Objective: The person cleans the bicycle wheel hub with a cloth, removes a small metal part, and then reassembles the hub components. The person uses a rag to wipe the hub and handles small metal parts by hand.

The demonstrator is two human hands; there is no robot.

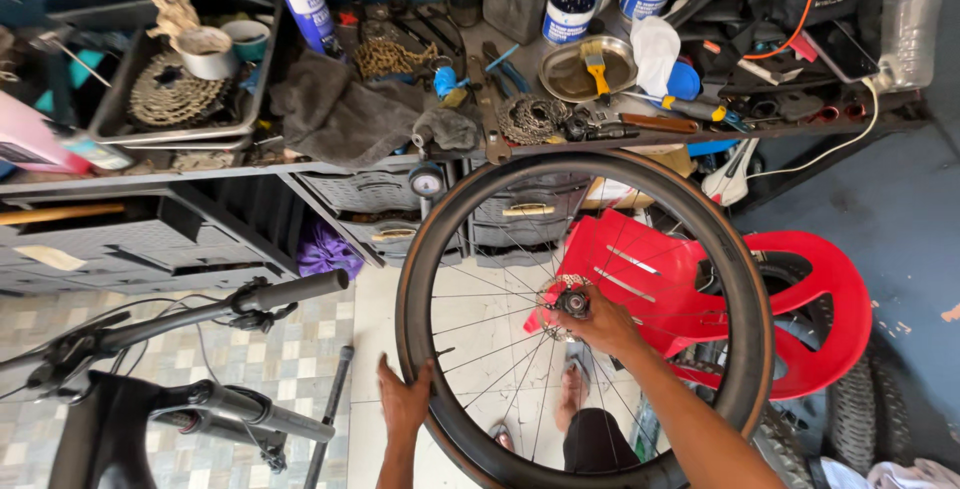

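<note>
I hold a spoked bicycle wheel with a black tyre [455, 204] upright in front of me. My left hand [405, 397] is pressed flat on the tyre's lower left rim, fingers spread. My right hand [598, 324] reaches through the spokes and grips the hub [572, 301] at the wheel's centre. My legs and sandalled feet show through the spokes below.
A red plastic chair [800, 289] stands behind the wheel at right. A cluttered workbench [330, 164] across the top carries a tray with a sprocket cassette [170, 94], a grey rag [335, 114], chains, tins, a spray can. Black bicycle handlebars [200, 314] jut in at lower left.
</note>
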